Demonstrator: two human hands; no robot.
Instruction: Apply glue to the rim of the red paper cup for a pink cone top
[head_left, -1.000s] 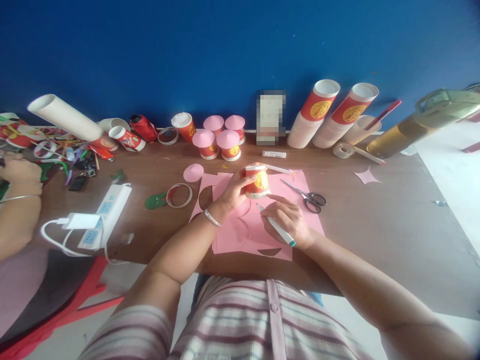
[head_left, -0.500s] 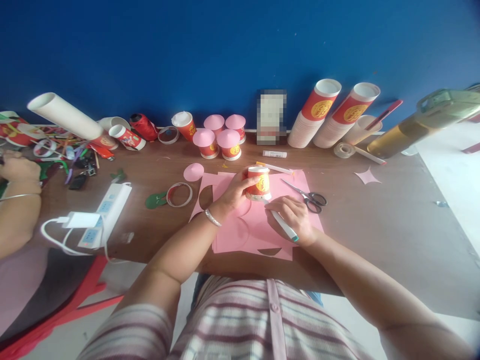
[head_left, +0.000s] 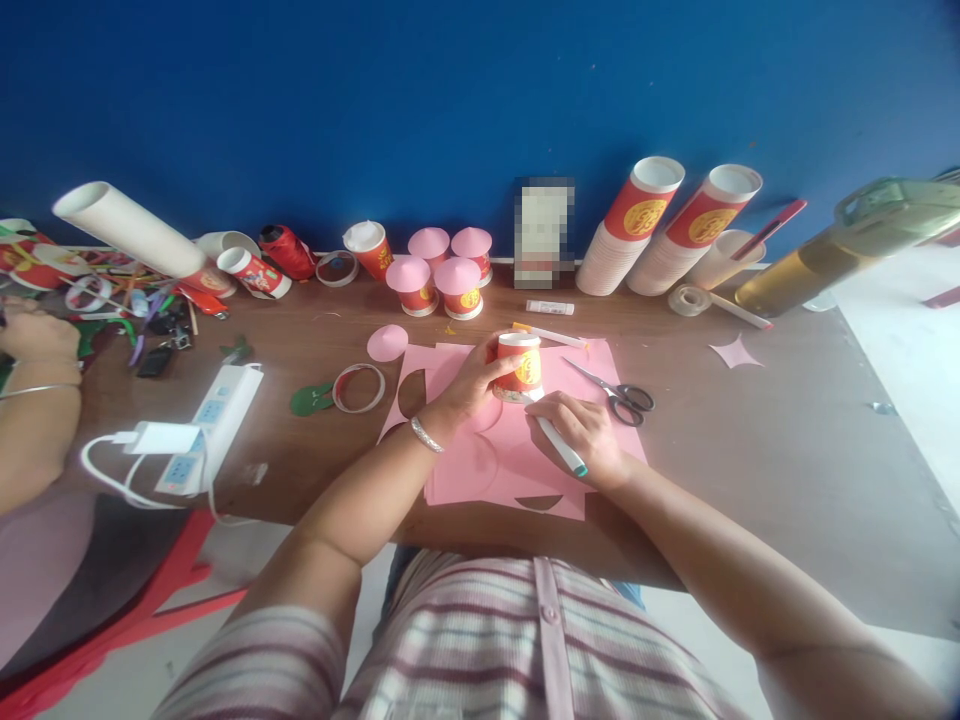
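Observation:
A red paper cup (head_left: 528, 370) with a yellow emblem stands over the pink paper (head_left: 465, 470), its white rim band facing down. Around its left side wrap the fingers of my left hand (head_left: 474, 380), which holds it. My right hand (head_left: 581, 430) pinches a white marker (head_left: 561, 446) with a teal end; the marker's other end is at the cup's lower edge, its tip partly hidden by my fingers. Black-handled scissors (head_left: 628, 402) lie open on the paper's right side. An orange-and-white pen (head_left: 551, 335) lies behind the cup.
Several cups with pink cone tops (head_left: 457, 290) stand behind. Stacked cups (head_left: 630, 225) and a bottle (head_left: 795, 255) lean at the right. A power strip (head_left: 214, 430) lies left, near another person's hand (head_left: 37, 335). A cut ring (head_left: 358, 389) and pink star (head_left: 736, 351) lie nearby.
The marker's teal end has shifted slightly left and up with my right hand. The cup has turned or tilted a little in my left hand.

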